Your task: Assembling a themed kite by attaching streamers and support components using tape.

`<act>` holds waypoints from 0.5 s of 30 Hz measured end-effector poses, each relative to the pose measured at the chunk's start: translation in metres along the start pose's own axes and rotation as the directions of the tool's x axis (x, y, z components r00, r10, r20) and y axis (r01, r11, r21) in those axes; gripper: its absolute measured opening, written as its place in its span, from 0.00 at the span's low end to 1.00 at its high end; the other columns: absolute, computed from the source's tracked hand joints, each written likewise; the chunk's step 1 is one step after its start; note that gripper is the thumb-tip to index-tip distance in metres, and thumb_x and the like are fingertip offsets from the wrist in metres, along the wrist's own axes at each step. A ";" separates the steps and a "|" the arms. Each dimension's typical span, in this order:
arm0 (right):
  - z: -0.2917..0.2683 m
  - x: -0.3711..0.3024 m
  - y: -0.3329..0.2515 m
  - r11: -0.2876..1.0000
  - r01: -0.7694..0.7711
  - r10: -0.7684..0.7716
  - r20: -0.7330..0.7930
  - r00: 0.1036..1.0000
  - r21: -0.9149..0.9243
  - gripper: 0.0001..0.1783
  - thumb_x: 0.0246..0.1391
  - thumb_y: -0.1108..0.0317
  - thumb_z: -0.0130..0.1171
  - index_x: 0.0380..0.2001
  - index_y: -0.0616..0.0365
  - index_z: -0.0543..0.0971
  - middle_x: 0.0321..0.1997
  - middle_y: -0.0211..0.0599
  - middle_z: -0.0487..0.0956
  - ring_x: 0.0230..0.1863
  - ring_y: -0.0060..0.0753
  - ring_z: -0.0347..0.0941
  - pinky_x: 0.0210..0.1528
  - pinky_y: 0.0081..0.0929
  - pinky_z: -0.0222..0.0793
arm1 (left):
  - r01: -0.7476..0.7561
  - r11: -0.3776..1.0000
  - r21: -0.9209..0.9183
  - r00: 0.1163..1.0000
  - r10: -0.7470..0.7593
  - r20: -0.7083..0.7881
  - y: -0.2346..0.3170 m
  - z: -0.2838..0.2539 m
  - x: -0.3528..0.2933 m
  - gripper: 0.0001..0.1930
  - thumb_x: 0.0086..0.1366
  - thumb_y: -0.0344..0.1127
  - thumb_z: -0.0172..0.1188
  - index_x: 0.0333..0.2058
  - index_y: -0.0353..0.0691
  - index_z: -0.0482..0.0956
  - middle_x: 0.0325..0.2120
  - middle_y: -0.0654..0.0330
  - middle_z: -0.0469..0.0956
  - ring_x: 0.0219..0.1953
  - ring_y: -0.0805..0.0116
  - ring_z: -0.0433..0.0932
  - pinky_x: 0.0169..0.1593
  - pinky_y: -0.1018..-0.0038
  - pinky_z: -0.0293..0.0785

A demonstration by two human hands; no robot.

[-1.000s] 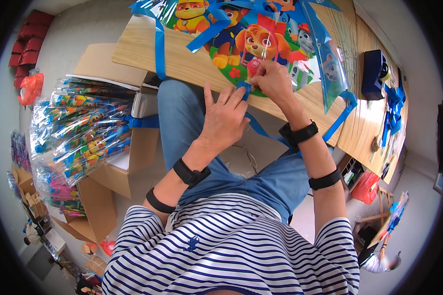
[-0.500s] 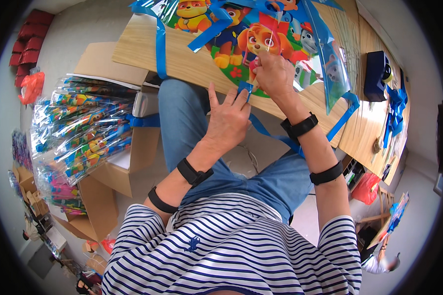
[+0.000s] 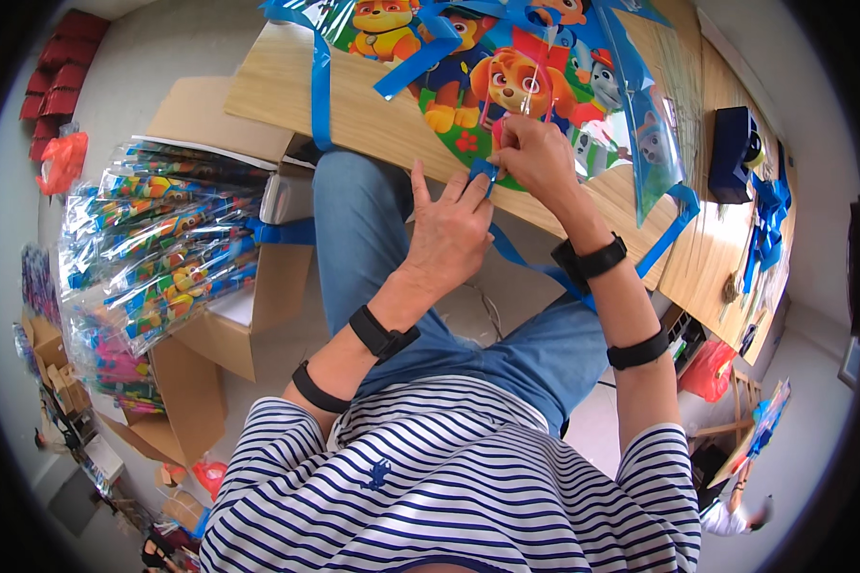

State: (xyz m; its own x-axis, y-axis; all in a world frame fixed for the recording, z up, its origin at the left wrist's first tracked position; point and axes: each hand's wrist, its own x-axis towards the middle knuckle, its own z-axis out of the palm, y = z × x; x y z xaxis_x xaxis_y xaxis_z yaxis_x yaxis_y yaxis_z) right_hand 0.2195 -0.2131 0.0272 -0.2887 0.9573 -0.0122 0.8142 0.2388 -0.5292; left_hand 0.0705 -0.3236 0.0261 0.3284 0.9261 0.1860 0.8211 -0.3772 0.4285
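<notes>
A plastic kite sheet (image 3: pixel 449 72) printed with colourful cartoon dogs lies on the wooden table in front of me. My left hand (image 3: pixel 449 229) is open at the table's near edge, its fingers spread. Two of its fingertips rest on a short piece of blue ribbon (image 3: pixel 483 170) by the sheet's lower tip. Just right of these fingers, my right hand (image 3: pixel 538 160) is closed in a pinch over the sheet's lower part. What lies between its fingertips is too small to make out. A blue ribbon tail (image 3: pixel 521 261) hangs below the table edge, between my hands and my legs.
On the left, a cardboard box (image 3: pixel 189 387) stands by many clear-wrapped printed packages (image 3: pixel 177 258). Thin rods lie along the table's right side, near a dark blue box (image 3: pixel 731 155) and a bundle of blue ribbon (image 3: pixel 770 220). Red stacks (image 3: pixel 62 81) stand far left.
My right hand has come slightly down toward my left hand, its fist loosening into a fingertip pinch. My left hand stays at the ribbon piece. The view has shifted slightly.
</notes>
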 end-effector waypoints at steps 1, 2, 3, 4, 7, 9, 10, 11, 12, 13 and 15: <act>-0.001 -0.004 -0.002 0.998 0.039 -0.041 0.040 0.998 0.045 0.09 0.39 0.68 0.67 0.20 0.59 0.76 0.19 0.42 0.78 0.26 0.47 0.77 0.29 0.41 0.68 | 0.002 1.000 -0.007 1.000 -0.002 -0.006 0.000 0.000 -0.001 0.20 0.43 0.34 0.71 0.37 0.35 0.79 0.53 0.58 0.72 0.57 0.59 0.69 0.62 0.30 0.47; -0.001 -0.004 -0.002 0.998 0.037 -0.039 0.039 0.998 0.043 0.09 0.39 0.68 0.67 0.20 0.59 0.76 0.19 0.42 0.78 0.26 0.47 0.77 0.29 0.41 0.68 | 0.000 1.000 -0.009 1.000 0.000 -0.006 0.000 0.000 -0.001 0.20 0.43 0.34 0.71 0.37 0.35 0.79 0.53 0.58 0.72 0.57 0.59 0.69 0.62 0.30 0.47; -0.001 -0.004 -0.003 0.999 0.045 -0.046 0.018 0.999 0.018 0.09 0.39 0.68 0.67 0.20 0.59 0.76 0.19 0.42 0.78 0.26 0.47 0.77 0.29 0.41 0.69 | 0.000 1.000 -0.001 1.000 0.000 -0.014 0.000 0.001 -0.001 0.20 0.43 0.33 0.71 0.37 0.35 0.79 0.53 0.58 0.72 0.57 0.59 0.69 0.62 0.30 0.48; 0.000 -0.004 -0.004 0.999 0.053 -0.053 -0.003 0.999 -0.007 0.09 0.39 0.68 0.66 0.20 0.59 0.76 0.19 0.43 0.78 0.26 0.47 0.78 0.29 0.41 0.69 | 0.001 1.000 0.006 1.000 -0.001 -0.022 0.000 0.001 -0.001 0.20 0.43 0.33 0.71 0.37 0.35 0.79 0.53 0.58 0.72 0.57 0.59 0.69 0.62 0.30 0.48; 0.003 0.009 0.000 0.998 0.008 -0.011 -0.037 0.999 -0.067 0.09 0.39 0.68 0.66 0.20 0.59 0.75 0.20 0.43 0.78 0.27 0.49 0.77 0.29 0.41 0.69 | -0.001 1.000 0.004 1.000 0.001 0.006 0.001 -0.001 0.001 0.19 0.43 0.33 0.72 0.36 0.35 0.79 0.53 0.58 0.72 0.57 0.59 0.69 0.62 0.30 0.48; 0.004 0.012 0.001 0.996 0.025 -0.031 -0.060 0.998 -0.091 0.09 0.39 0.69 0.66 0.20 0.59 0.75 0.20 0.43 0.78 0.28 0.50 0.77 0.29 0.41 0.69 | -0.007 1.000 0.003 1.000 0.007 0.003 0.000 -0.001 0.001 0.19 0.43 0.33 0.72 0.36 0.35 0.79 0.53 0.58 0.72 0.57 0.59 0.69 0.62 0.30 0.48; 0.005 0.013 0.002 0.992 0.041 -0.050 -0.081 0.995 -0.116 0.09 0.39 0.69 0.66 0.21 0.59 0.75 0.20 0.43 0.78 0.28 0.50 0.77 0.30 0.41 0.69 | -0.013 1.000 0.000 1.000 0.013 0.001 0.000 0.000 0.001 0.19 0.43 0.33 0.72 0.36 0.35 0.79 0.53 0.58 0.72 0.56 0.59 0.69 0.62 0.30 0.48; 0.004 0.011 0.000 0.992 0.043 -0.053 -0.081 0.995 -0.115 0.09 0.39 0.69 0.66 0.21 0.59 0.75 0.20 0.43 0.78 0.28 0.50 0.77 0.30 0.41 0.69 | -0.012 1.000 0.002 1.000 0.012 0.000 0.000 -0.001 0.001 0.19 0.43 0.33 0.72 0.36 0.35 0.79 0.53 0.58 0.72 0.56 0.59 0.69 0.62 0.30 0.48; 0.002 0.008 -0.002 0.992 0.060 -0.068 -0.078 0.995 -0.110 0.08 0.40 0.69 0.65 0.21 0.59 0.75 0.20 0.44 0.78 0.28 0.50 0.77 0.30 0.42 0.69 | -0.006 1.000 0.003 1.000 0.006 -0.002 0.000 -0.001 0.000 0.19 0.43 0.33 0.72 0.36 0.36 0.79 0.52 0.58 0.72 0.56 0.59 0.69 0.62 0.30 0.48; 0.001 0.005 -0.004 0.992 0.075 -0.083 -0.076 0.994 -0.104 0.08 0.41 0.69 0.64 0.22 0.59 0.75 0.20 0.44 0.78 0.28 0.50 0.77 0.30 0.42 0.69 | -0.001 1.000 0.005 1.000 0.001 -0.003 0.000 -0.001 0.000 0.19 0.43 0.33 0.72 0.35 0.36 0.79 0.52 0.58 0.72 0.56 0.59 0.69 0.62 0.30 0.48; 0.003 -0.004 -0.006 0.995 0.068 -0.074 -0.081 0.994 -0.077 0.07 0.42 0.69 0.64 0.22 0.58 0.75 0.21 0.44 0.78 0.28 0.50 0.77 0.30 0.42 0.69 | -0.002 1.000 0.002 1.000 0.002 -0.007 0.001 -0.001 0.000 0.19 0.43 0.33 0.72 0.35 0.36 0.79 0.52 0.58 0.72 0.56 0.59 0.69 0.62 0.30 0.48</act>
State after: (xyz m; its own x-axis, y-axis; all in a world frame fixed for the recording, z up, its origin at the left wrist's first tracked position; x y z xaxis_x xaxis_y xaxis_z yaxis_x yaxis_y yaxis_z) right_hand 0.2146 -0.2193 0.0274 -0.3062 0.9471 0.0961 0.8290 0.3149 -0.4621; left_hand 0.0706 -0.3237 0.0277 0.3267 0.9253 0.1926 0.8214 -0.3788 0.4264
